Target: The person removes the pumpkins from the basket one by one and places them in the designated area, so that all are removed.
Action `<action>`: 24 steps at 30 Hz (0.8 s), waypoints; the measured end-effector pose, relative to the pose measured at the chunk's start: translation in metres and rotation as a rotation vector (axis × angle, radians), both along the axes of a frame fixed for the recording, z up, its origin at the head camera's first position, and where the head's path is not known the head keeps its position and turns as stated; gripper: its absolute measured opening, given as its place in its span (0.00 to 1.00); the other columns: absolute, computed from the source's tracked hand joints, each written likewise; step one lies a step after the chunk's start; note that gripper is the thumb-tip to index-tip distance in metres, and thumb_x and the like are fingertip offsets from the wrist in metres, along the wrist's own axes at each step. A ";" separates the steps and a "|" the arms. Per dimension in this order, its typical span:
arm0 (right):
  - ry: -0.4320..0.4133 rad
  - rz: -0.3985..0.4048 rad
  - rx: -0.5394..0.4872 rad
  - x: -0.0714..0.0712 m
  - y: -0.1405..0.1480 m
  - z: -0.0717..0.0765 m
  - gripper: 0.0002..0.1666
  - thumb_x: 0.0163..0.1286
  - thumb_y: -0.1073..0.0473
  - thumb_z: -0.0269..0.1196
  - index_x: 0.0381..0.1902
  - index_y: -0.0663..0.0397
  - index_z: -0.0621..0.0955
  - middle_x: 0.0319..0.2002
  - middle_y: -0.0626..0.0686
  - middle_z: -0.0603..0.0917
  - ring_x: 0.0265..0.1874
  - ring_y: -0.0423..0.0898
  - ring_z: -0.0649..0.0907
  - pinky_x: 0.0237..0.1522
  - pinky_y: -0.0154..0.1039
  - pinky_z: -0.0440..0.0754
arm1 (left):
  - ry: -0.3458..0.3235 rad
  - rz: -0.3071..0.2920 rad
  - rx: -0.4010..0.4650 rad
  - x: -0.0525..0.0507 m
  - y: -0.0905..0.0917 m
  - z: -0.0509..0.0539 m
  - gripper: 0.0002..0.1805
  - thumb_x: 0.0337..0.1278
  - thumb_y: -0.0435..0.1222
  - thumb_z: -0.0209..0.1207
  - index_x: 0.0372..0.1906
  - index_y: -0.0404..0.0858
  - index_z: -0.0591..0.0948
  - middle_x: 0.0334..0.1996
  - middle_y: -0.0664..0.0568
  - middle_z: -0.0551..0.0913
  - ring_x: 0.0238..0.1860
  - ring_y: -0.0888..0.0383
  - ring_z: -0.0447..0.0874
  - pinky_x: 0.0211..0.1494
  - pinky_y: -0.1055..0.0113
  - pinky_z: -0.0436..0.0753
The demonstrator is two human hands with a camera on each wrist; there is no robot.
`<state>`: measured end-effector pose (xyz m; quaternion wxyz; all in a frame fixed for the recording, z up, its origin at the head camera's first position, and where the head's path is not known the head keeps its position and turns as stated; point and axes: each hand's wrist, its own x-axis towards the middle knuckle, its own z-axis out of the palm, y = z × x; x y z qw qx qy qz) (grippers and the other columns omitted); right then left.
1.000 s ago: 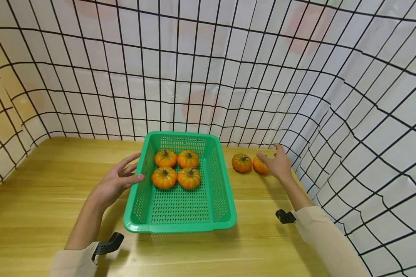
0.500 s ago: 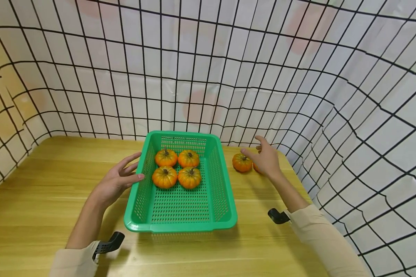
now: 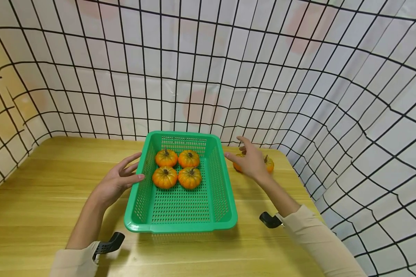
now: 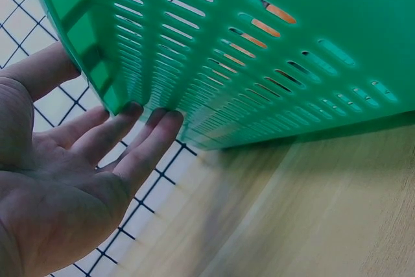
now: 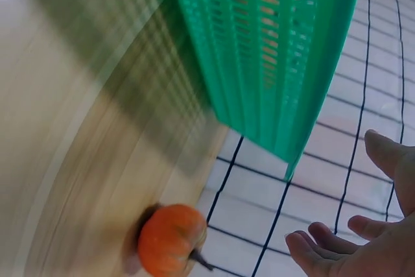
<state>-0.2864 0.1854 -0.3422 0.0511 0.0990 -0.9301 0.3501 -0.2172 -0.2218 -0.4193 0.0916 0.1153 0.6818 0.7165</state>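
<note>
A green perforated basket [image 3: 180, 229] holds several small orange pumpkins [image 3: 189, 178] in its far left part. My left hand [image 3: 112, 184] touches the basket's left side, thumb at the rim; in the left wrist view its fingertips meet the green wall [image 4: 214, 56]. My right hand [image 3: 253, 161], fingers spread and holding nothing, is just right of the basket, above two more pumpkins. It partly covers one pumpkin [image 3: 238, 167] in the head view; the other [image 3: 269, 164] shows behind the wrist. In the right wrist view one pumpkin [image 5: 170, 239] lies near the hand [image 5: 376, 238].
The wooden table [image 3: 48, 184] extends on both sides of the basket. A white backdrop [image 3: 201, 77] with a black grid stands along the back and curves round both sides. Black wrist cameras [image 3: 270, 220] are strapped at both sleeves.
My right hand has moved left from the farther pumpkin, over the nearer one, toward the basket's right rim. The left hand, the basket and the pumpkins have stayed in place.
</note>
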 end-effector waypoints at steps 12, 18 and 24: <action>0.023 0.086 0.038 0.008 -0.027 -0.004 0.49 0.66 0.42 0.69 0.78 0.48 0.63 0.64 0.66 0.78 0.63 0.62 0.78 0.57 0.61 0.80 | -0.006 0.009 -0.003 0.001 0.000 0.000 0.46 0.67 0.31 0.62 0.82 0.48 0.50 0.80 0.37 0.55 0.66 0.55 0.74 0.59 0.67 0.81; 0.008 0.142 0.055 0.008 -0.036 -0.005 0.50 0.63 0.42 0.72 0.78 0.46 0.64 0.63 0.64 0.80 0.62 0.61 0.80 0.55 0.59 0.82 | -0.005 0.012 -0.007 0.001 0.000 0.000 0.46 0.67 0.32 0.61 0.82 0.48 0.50 0.80 0.38 0.55 0.67 0.52 0.72 0.59 0.67 0.81; 0.009 0.182 0.091 0.010 -0.044 -0.010 0.50 0.61 0.42 0.74 0.77 0.45 0.66 0.64 0.63 0.79 0.64 0.60 0.78 0.56 0.59 0.81 | -0.005 0.012 -0.008 0.000 0.000 0.000 0.46 0.67 0.32 0.62 0.82 0.48 0.51 0.80 0.38 0.55 0.67 0.53 0.73 0.59 0.67 0.81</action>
